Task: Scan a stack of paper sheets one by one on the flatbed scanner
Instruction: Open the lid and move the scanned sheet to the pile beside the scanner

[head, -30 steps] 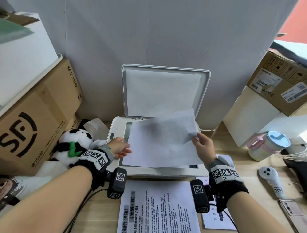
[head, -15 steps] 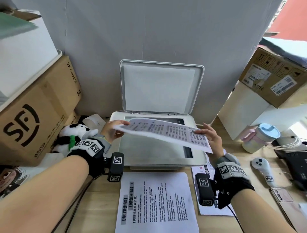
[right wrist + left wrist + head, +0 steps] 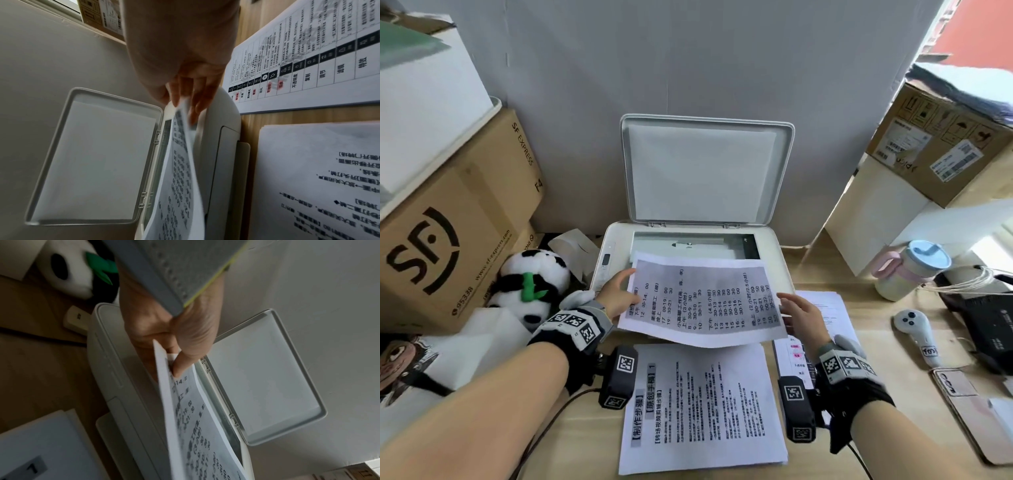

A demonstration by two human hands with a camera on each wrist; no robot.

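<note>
Sheet (image 3: 702, 301) nearer now, glass (image 3: 695, 245) half-hidden

Sheet (image 3: 702, 301) hides scanner (image 3: 774, 260) glass; stack (image 3: 702, 411) text illegible.
</note>
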